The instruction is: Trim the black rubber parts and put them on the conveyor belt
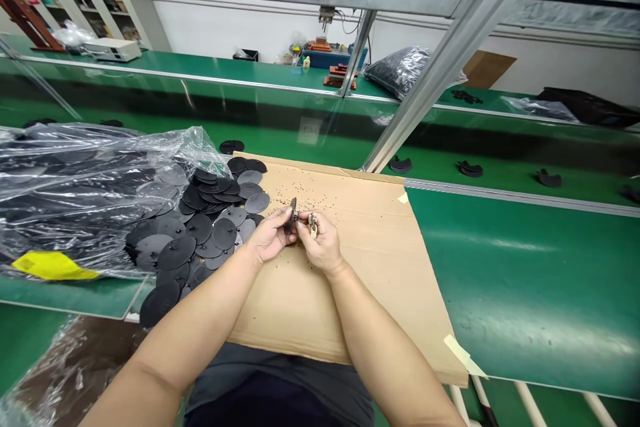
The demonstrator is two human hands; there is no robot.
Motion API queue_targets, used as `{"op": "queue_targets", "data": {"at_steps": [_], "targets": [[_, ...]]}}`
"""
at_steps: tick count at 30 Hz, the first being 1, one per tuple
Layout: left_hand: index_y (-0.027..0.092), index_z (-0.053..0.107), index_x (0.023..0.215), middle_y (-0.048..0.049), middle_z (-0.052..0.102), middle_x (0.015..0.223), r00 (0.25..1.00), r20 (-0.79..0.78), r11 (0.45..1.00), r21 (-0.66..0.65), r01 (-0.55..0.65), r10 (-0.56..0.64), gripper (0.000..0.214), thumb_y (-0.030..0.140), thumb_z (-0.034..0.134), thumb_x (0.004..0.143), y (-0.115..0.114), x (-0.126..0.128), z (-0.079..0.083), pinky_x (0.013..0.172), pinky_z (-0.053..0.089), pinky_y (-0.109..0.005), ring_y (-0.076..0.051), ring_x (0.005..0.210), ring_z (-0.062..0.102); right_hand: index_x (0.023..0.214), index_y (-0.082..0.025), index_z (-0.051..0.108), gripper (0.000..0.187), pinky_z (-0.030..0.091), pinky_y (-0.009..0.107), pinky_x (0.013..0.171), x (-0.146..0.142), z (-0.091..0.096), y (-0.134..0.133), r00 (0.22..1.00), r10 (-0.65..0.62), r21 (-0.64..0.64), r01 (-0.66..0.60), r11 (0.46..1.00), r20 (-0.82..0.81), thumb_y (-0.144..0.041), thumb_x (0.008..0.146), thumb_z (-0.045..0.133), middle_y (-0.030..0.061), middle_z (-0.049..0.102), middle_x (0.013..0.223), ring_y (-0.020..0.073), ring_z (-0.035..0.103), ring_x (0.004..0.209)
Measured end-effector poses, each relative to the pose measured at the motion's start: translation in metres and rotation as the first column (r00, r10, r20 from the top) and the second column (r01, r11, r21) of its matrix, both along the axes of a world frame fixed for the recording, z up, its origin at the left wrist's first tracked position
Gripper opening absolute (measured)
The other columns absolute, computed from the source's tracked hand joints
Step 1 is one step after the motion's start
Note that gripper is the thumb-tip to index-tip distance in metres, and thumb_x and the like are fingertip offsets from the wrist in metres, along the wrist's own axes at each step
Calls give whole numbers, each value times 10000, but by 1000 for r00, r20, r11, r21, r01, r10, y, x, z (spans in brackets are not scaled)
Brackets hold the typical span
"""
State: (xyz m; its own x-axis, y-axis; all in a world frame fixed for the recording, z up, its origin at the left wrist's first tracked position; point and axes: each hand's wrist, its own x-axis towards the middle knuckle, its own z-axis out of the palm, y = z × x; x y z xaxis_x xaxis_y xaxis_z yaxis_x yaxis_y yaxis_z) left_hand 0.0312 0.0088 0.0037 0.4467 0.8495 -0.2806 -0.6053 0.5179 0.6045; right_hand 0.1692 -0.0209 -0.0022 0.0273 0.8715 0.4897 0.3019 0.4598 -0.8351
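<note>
My left hand is closed on a thin black plastic disc, tilted nearly edge-on to me. Against it, my right hand grips a small pale-handled hand tool, which looks like nippers; its jaws are mostly hidden by the fingers. Both hands meet above a brown cardboard sheet, dotted with tiny black bits. Just left of my left hand lies a spread of similar black discs, several showing small raised studs.
A clear plastic bag of black discs covers the left side, a yellow label on it. A slanted metal post rises behind the cardboard. Curved black parts lie along the green conveyor. Rollers show at lower right.
</note>
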Motion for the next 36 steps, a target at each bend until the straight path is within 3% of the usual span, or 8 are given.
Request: {"op": "queue_targets", "data": {"at_steps": [6,17,22,25,29,32,34,36], "targets": [[138,646,900,-28,620,742,1000,4,1000,-18,13,-13,218,262,725,739,-3,0,1,455,418,-198,-101,588,562,975,-219,583,131,516,337,777,0,3,-2,993,-25,164,7,986,111,-212,846,567,53,623,912,181,609,839],[130,629,910,-3,592,682,998,-62,1000,-10,23,-23,359,297,807,648,-4,0,-1,408,394,-170,-77,521,529,936,-212,580,88,495,342,790,-1,1,-3,988,-61,163,37,986,143,-212,856,543,54,623,886,185,595,844],[149,603,937,-25,651,799,993,-71,993,71,-91,96,345,248,787,662,-2,4,-2,496,463,-189,-100,628,598,969,-212,581,161,504,348,785,-3,-7,2,996,-66,-3,66,998,-65,-275,820,588,48,627,885,183,603,813],[166,598,957,-27,674,914,964,-91,963,125,-239,251,384,160,790,625,-2,6,1,647,515,-219,-116,771,638,973,-187,575,224,502,329,762,1,-11,10,950,-177,-74,163,984,-256,-329,803,609,37,616,844,165,594,766],[186,615,917,-27,690,932,880,-206,902,158,-402,429,363,125,781,600,13,11,9,794,526,-302,-153,865,650,933,-173,567,250,487,299,711,10,-14,20,859,-348,-139,319,938,-376,-380,798,602,7,586,770,140,559,692],[193,651,919,-37,694,937,783,-339,847,321,-424,521,336,110,753,610,46,19,18,861,507,-336,-175,905,648,919,-173,572,240,485,297,708,12,-15,24,847,-369,-138,342,930,-383,-378,798,603,9,592,767,141,561,691],[188,669,912,-48,687,931,671,-441,788,482,-383,596,283,128,725,642,79,24,24,908,481,-363,-195,930,640,918,-173,575,234,490,304,727,10,-16,25,855,-364,-127,341,931,-369,-367,793,611,21,604,792,149,574,719],[182,677,925,-67,672,936,485,-545,713,642,-283,683,249,148,689,679,116,28,30,958,442,-405,-225,958,625,916,-175,574,222,493,309,741,7,-15,26,863,-365,-122,345,931,-349,-352,788,613,26,611,796,154,583,730]]}}
